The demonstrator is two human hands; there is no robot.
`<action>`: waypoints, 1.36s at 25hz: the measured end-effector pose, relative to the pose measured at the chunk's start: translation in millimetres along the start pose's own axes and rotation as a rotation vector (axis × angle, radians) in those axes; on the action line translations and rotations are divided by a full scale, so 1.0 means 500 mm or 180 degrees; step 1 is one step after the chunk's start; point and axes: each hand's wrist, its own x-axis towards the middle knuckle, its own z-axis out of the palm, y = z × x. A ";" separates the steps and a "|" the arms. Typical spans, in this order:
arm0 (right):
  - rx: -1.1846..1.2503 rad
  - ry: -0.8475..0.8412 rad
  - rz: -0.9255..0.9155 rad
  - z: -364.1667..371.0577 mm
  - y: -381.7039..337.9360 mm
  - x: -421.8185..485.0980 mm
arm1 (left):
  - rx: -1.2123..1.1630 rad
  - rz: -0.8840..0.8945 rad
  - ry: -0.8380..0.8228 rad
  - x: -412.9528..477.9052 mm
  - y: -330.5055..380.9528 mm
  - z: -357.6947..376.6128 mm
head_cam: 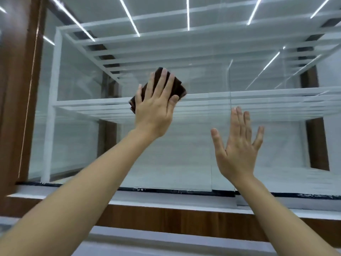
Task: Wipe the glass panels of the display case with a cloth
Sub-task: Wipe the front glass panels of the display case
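Note:
A display case with glass panels [77, 137] fills the view, with white shelf frames behind the glass. My left hand [156, 106] presses a folded dark brown cloth [180, 87] flat against the left glass panel at about shelf height. Fingers are spread over the cloth, which shows above and to both sides of the hand. My right hand [238, 145] is raised with fingers apart and holds nothing; it sits at the vertical seam [230, 85] where two panels overlap, and I cannot tell whether it touches the glass.
A brown wooden frame [20, 89] borders the case on the left. A white ledge with a dark bottom track [166, 191] runs under the glass, above a wooden band [166, 218]. Ceiling light strips reflect in the glass.

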 end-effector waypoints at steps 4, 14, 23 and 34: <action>0.0039 0.0132 -0.0074 0.003 0.006 -0.001 | 0.0492 0.2676 -0.0699 -0.178 -0.001 -0.013; 0.0144 0.0248 -0.0079 0.003 0.006 -0.004 | 0.0164 0.1481 -0.0194 -0.131 0.052 0.019; -0.0370 -0.0128 -0.0298 -0.036 0.013 0.263 | 0.0217 0.2823 -0.0516 0.093 0.007 0.006; -0.0736 -0.0229 -0.0442 -0.057 -0.021 0.683 | -0.0083 0.1047 0.0152 0.619 -0.002 0.001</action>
